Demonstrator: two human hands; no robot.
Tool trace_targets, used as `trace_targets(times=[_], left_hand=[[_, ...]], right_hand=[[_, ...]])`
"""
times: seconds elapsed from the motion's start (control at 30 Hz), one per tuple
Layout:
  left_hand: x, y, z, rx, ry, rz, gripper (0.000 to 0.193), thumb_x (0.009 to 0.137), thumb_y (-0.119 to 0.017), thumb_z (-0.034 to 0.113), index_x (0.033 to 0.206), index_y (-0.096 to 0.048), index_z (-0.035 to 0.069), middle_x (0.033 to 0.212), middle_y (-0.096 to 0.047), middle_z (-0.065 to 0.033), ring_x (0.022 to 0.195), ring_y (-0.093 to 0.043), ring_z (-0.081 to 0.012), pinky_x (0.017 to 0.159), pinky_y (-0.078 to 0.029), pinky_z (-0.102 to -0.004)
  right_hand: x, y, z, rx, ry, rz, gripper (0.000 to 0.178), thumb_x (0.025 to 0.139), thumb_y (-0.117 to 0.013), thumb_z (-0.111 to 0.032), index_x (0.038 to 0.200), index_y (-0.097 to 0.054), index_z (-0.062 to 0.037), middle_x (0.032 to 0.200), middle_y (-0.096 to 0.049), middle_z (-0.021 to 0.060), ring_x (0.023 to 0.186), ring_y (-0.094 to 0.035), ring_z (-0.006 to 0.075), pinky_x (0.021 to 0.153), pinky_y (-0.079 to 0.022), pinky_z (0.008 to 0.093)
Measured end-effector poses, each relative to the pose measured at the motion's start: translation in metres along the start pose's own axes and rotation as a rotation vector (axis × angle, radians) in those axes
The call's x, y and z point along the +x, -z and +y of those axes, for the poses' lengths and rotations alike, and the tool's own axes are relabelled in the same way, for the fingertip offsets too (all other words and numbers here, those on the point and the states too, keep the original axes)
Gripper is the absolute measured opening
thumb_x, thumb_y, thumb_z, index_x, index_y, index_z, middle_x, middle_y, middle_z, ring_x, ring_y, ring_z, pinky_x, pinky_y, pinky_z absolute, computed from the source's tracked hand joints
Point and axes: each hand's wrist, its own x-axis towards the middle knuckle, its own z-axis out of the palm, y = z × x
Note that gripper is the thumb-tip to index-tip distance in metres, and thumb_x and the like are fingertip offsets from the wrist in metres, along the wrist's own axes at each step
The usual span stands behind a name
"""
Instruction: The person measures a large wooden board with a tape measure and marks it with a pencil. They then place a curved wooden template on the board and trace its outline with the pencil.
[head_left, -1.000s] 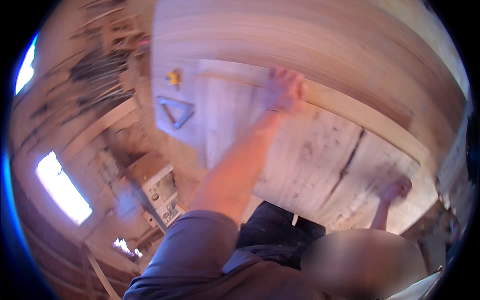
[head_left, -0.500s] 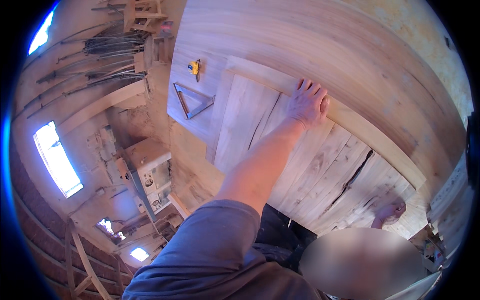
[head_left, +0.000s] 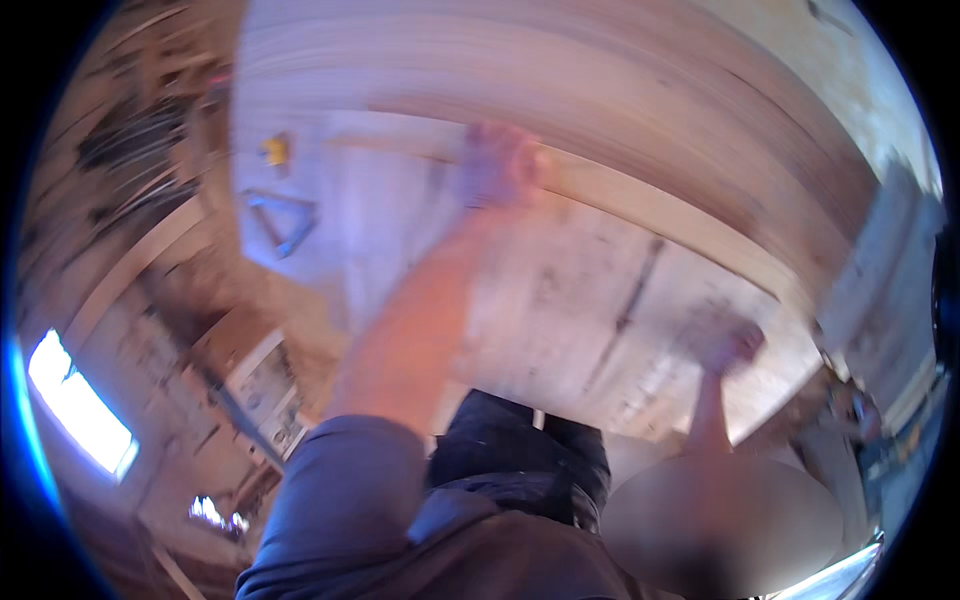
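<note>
A wide panel of pale wooden boards [head_left: 560,290] with dark cracks lies in front of me on a larger wooden surface. Along its far edge runs a long, light wooden strip [head_left: 640,205]. My left hand [head_left: 500,165] is on this strip, left of the middle, its fingers curled over it but smeared by motion. Over the panel's right part is my right hand [head_left: 733,345], closed like a fist. Blur hides whether anything is in it. A greyish blurred oval covers part of the right forearm.
A yellow tape measure [head_left: 274,151] and a triangular metal-edged square [head_left: 283,220] lie on the large wooden surface [head_left: 330,55] at left. A dusty machine [head_left: 265,385] stands lower left. Thin rods and timber [head_left: 130,140] lean further back. Grey boards [head_left: 880,290] stand at the right.
The whole view has shifted and blurred, with the panel now further left and higher. More of my right forearm shows. Both hands keep about the same places on the panel.
</note>
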Motion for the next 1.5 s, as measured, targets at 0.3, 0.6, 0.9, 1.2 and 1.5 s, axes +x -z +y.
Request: trace_targets(times=[0.3, 0.6, 0.9, 1.2, 1.5], left_hand=[[0.000, 0.003, -0.003, 0.041, 0.043, -0.062, 0.020, 0.089, -0.062, 0.022, 0.102, -0.069, 0.008, 0.102, -0.066, -0.0099, 0.103, -0.057, -0.0330, 0.095, -0.043, -0.0484], [-0.004, 0.000, 0.000, 0.098, 0.041, -0.099, 0.025, 0.091, -0.062, 0.021, 0.111, -0.068, 0.007, 0.106, -0.066, -0.0088, 0.108, -0.057, -0.0326, 0.100, -0.042, -0.0480], [-0.004, 0.000, -0.003, 0.106, 0.043, -0.134, 0.024, 0.094, -0.061, 0.021, 0.112, -0.068, 0.006, 0.108, -0.065, -0.0085, 0.108, -0.057, -0.0322, 0.098, -0.043, -0.0466], [-0.006, -0.001, -0.004, 0.101, 0.029, -0.109, 0.023, 0.093, -0.063, 0.021, 0.111, -0.068, 0.008, 0.105, -0.066, -0.0076, 0.106, -0.057, -0.0320, 0.097, -0.043, -0.0460], [-0.005, -0.001, -0.003, 0.077, 0.030, -0.104, 0.026, 0.093, -0.060, 0.021, 0.113, -0.069, 0.006, 0.108, -0.065, -0.0091, 0.107, -0.056, -0.0332, 0.098, -0.043, -0.0459]], right_hand=[[-0.003, 0.017, -0.037, -0.001, -0.214, -0.075, 0.026, 0.092, -0.047, -0.013, 0.109, -0.065, -0.0059, 0.095, -0.067, 0.0136, 0.086, -0.065, 0.0310, 0.077, -0.049, 0.0426], [-0.003, 0.021, -0.056, -0.170, -0.106, -0.036, 0.018, 0.096, -0.050, -0.014, 0.104, -0.063, -0.0035, 0.096, -0.065, 0.0171, 0.094, -0.062, 0.0386, 0.082, -0.047, 0.0485], [-0.003, 0.023, -0.064, -0.172, -0.077, -0.014, 0.021, 0.095, -0.047, -0.015, 0.106, -0.063, -0.0046, 0.098, -0.066, 0.0185, 0.092, -0.062, 0.0409, 0.080, -0.047, 0.0495], [-0.002, 0.024, -0.063, -0.192, -0.080, -0.038, 0.019, 0.098, -0.050, -0.015, 0.107, -0.062, -0.0031, 0.097, -0.066, 0.0184, 0.094, -0.062, 0.0391, 0.081, -0.048, 0.0487], [-0.002, 0.021, -0.060, -0.202, -0.087, -0.027, 0.022, 0.100, -0.047, -0.021, 0.105, -0.062, -0.0057, 0.096, -0.065, 0.0177, 0.091, -0.062, 0.0401, 0.079, -0.047, 0.0493]])
